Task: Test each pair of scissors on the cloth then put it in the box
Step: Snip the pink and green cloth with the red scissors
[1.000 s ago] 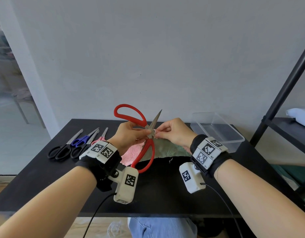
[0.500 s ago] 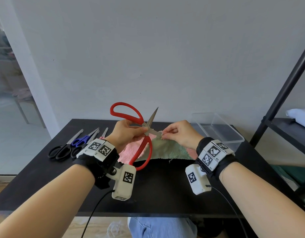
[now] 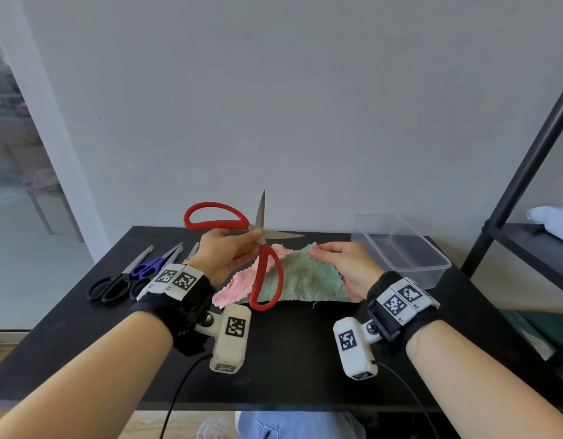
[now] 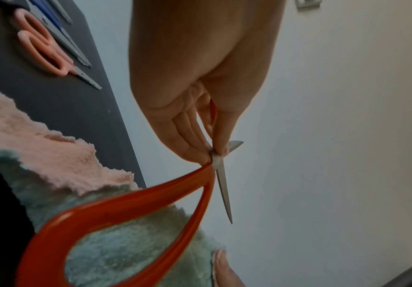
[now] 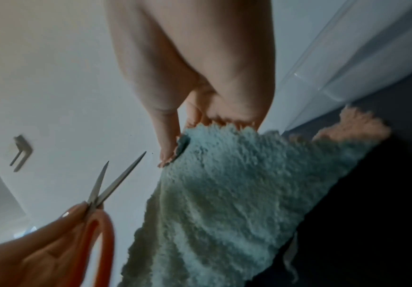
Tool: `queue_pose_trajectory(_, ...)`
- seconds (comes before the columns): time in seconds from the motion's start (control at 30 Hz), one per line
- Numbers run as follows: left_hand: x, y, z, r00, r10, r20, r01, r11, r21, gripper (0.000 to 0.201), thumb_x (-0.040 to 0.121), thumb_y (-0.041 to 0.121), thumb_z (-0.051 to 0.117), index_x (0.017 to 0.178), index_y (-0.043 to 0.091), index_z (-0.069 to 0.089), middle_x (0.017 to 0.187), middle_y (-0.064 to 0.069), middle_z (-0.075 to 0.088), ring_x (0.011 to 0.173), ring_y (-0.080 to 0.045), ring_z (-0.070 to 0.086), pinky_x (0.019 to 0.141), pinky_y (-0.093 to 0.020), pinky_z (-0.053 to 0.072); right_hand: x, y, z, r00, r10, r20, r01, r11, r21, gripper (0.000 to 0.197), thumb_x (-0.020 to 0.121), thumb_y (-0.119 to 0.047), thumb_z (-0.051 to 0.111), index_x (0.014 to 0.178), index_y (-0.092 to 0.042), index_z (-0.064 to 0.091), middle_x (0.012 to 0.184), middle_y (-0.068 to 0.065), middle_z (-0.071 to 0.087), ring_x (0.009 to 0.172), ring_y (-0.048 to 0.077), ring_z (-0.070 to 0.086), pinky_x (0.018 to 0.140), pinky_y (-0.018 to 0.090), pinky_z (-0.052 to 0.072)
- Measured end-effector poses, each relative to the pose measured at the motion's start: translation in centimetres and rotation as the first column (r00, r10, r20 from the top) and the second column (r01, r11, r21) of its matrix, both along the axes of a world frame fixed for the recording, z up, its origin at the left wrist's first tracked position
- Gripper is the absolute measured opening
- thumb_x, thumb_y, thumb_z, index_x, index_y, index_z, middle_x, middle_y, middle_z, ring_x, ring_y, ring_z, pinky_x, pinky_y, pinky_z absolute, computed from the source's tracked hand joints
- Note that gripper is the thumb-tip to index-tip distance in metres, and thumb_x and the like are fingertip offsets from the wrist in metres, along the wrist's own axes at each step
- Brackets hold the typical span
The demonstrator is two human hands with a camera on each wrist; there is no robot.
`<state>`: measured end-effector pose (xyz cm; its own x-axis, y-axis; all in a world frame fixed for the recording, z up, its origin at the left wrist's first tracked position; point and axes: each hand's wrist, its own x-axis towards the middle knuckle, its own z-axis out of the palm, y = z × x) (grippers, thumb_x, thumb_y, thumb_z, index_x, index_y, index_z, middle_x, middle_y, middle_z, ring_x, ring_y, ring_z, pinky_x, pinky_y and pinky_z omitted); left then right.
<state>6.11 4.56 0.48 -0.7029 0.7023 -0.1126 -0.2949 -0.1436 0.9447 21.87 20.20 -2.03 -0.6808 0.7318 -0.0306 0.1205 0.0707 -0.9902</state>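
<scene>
Left hand (image 3: 224, 252) pinches red scissors (image 3: 263, 267) at the pivot, blades wide | right hand (image 3: 342, 264) pinches cloth (image 3: 305, 280) | risk: weak hold, seemingly, could slip or nick fingers

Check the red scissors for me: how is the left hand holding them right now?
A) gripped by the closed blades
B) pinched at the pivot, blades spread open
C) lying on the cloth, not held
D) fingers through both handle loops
B: the left hand pinches the red scissors at the pivot, both loops free and blades spread, clear of the cloth that the right hand lifts.
</scene>
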Motion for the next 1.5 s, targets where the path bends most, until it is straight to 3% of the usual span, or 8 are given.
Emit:
queue_pose_trajectory(0.2, 0.2, 0.6, 0.1, 0.992, -0.023, 0.122, 0.022, 1.0, 0.009, 0.01, 0.083, 0.001, 0.067, 0.094, 0.0, 0.067, 0.097, -0.014, 0.071, 0.084, -0.021, 0.07, 0.069, -0.026, 0.059, -0.5, -0.6, 1.4, 0.984, 0.076, -0.163, -0.131, 0.922, -0.363, 0.025, 0.083, -0.006, 0.068, 0.106, 0.004, 0.067, 0.094, 0.013, 0.072, 0.082, 0.019, 0.071, 0.069, 0.027, 0.058)
queue_pose_trajectory(0.37, 0.8, 0.9, -0.1, 0.985, -0.041, 0.167, 0.037, 0.999, 0.028, 0.013, 0.082, 0.001, 0.068, 0.095, -0.001, 0.068, 0.089, -0.011, 0.073, 0.075, -0.017, 0.072, 0.065, -0.024, 0.059, -1.3, -1.5, 1.8, 0.962, 0.067, -0.266, -0.182, 0.88, -0.439, 0.034, 0.085, -0.007, 0.067, 0.116, 0.006, 0.063, 0.115, 0.021, 0.067, 0.108, 0.029, 0.065, 0.093, 0.035, 0.053)
queue_pose_trajectory(0.6, 1.4, 1.1, 0.1, 0.984, -0.065, 0.166, 0.058, 0.997, 0.045, 0.015, 0.083, 0.002, 0.067, 0.098, -0.001, 0.068, 0.092, -0.012, 0.072, 0.08, -0.019, 0.071, 0.069, -0.025, 0.059, -1.6, -2.8, 2.0, 0.949, 0.015, -0.316, -0.166, 0.875, -0.455, 0.031, 0.083, -0.003, 0.068, 0.112, 0.008, 0.063, 0.106, 0.022, 0.069, 0.087, 0.025, 0.071, 0.068, 0.028, 0.057)
queue_pose_trajectory(0.8, 1.8, 1.3, 0.2, 0.987, -0.092, 0.134, 0.089, 0.996, 0.029, 0.01, 0.083, 0.006, 0.069, 0.093, 0.004, 0.071, 0.099, -0.011, 0.072, 0.09, -0.02, 0.07, 0.073, -0.025, 0.058, -2.3, -3.2, 1.8, 0.952, -0.021, -0.307, -0.115, 0.902, -0.417, 0.025, 0.078, -0.003, 0.073, 0.102, 0.004, 0.067, 0.109, 0.025, 0.067, 0.099, 0.033, 0.067, 0.089, 0.042, 0.055)
queue_pose_trajectory(0.93, 1.9, 1.5, 0.1, 0.987, -0.091, 0.132, 0.085, 0.995, 0.047, 0.014, 0.083, 0.007, 0.069, 0.096, 0.004, 0.071, 0.101, -0.012, 0.072, 0.094, -0.02, 0.069, 0.078, -0.026, 0.057, -2.4, -3.3, 2.1, 0.943, -0.044, -0.33, -0.104, 0.903, -0.418, 0.031, 0.078, -0.004, 0.073, 0.107, 0.006, 0.065, 0.103, 0.024, 0.069, 0.089, 0.03, 0.07, 0.073, 0.035, 0.058)
queue_pose_trajectory(1.23, 1.6, 1.9, -0.5, 0.989, 0.001, 0.147, -0.007, 0.999, 0.043, 0.01, 0.08, 0.007, 0.073, 0.09, 0.005, 0.071, 0.098, -0.013, 0.074, 0.091, -0.021, 0.071, 0.08, -0.029, 0.056, -2.6, -3.1, 1.8, 0.946, 0.024, -0.325, -0.188, 0.855, -0.483, 0.037, 0.082, -0.021, 0.071, 0.109, 0.004, 0.068, 0.107, 0.023, 0.067, 0.099, 0.034, 0.065, 0.095, 0.046, 0.051)
queue_pose_trajectory(1.4, 1.8, 2.0, -0.6, 0.989, -0.042, 0.144, 0.038, 0.999, 0.032, 0.023, 0.083, 0.007, 0.07, 0.104, -0.001, 0.069, 0.102, -0.012, 0.072, 0.093, -0.02, 0.069, 0.08, -0.026, 0.056, -2.7, -3.3, 1.5, 0.952, -0.07, -0.297, -0.072, 0.894, -0.441, 0.034, 0.072, -0.003, 0.078, 0.102, 0.006, 0.065, 0.099, 0.02, 0.07, 0.084, 0.026, 0.071, 0.077, 0.034, 0.058)
queue_pose_trajectory(1.5, 1.8, 2.0, -0.5, 0.989, -0.065, 0.129, 0.061, 0.998, 0.033, 0.021, 0.084, 0.008, 0.069, 0.103, 0.0, 0.069, 0.101, -0.012, 0.072, 0.091, -0.019, 0.069, 0.081, -0.026, 0.055, -2.8, -3.3, 1.4, 0.952, -0.075, -0.296, -0.065, 0.897, -0.438, 0.037, 0.072, -0.004, 0.079, 0.105, 0.006, 0.067, 0.1, 0.02, 0.071, 0.087, 0.027, 0.07, 0.082, 0.036, 0.057)
